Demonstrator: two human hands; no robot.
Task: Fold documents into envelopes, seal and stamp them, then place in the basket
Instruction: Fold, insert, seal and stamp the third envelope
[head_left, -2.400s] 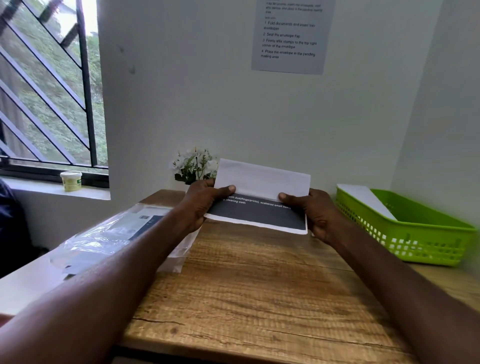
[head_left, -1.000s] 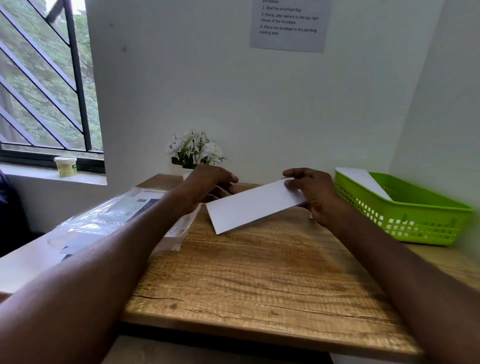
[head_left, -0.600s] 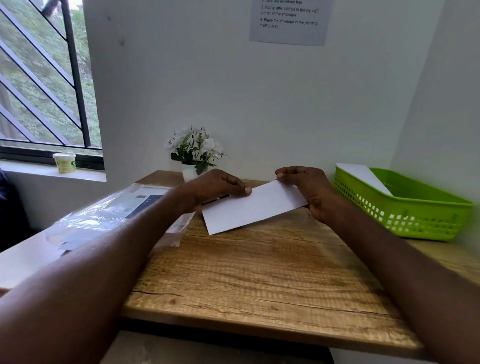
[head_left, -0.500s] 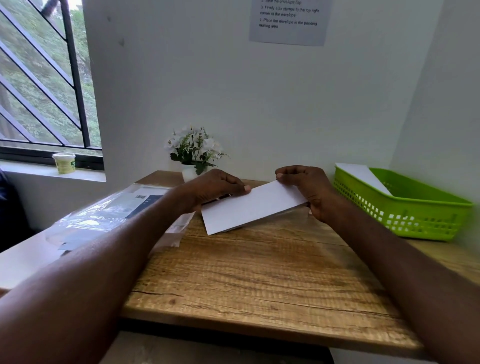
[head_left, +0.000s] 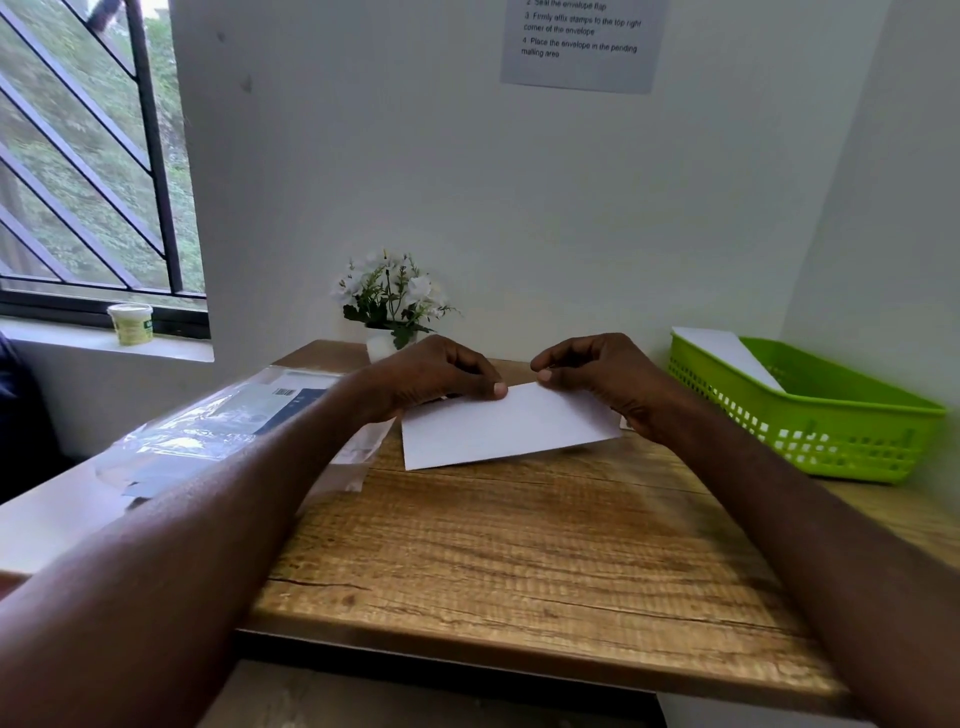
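A white folded paper (head_left: 498, 431) lies slanted on the wooden table (head_left: 519, 551) near its far edge. My left hand (head_left: 436, 374) has its fingers curled and its fingertips down on the paper's upper left edge. My right hand (head_left: 608, 374) pinches the upper right edge with thumb and fingers. At the right stands a green basket (head_left: 831, 441) with a white envelope (head_left: 727, 353) leaning inside it.
A clear plastic bag with papers (head_left: 218, 431) lies at the left of the table. A small pot of white flowers (head_left: 389, 306) stands against the wall behind my hands. An instruction sheet (head_left: 582, 41) hangs on the wall. A small tub (head_left: 130, 322) sits on the windowsill.
The paper, earlier held up showing a dark printed side, has been folded and laid on the table. Both hands have moved closer together along its top edge.
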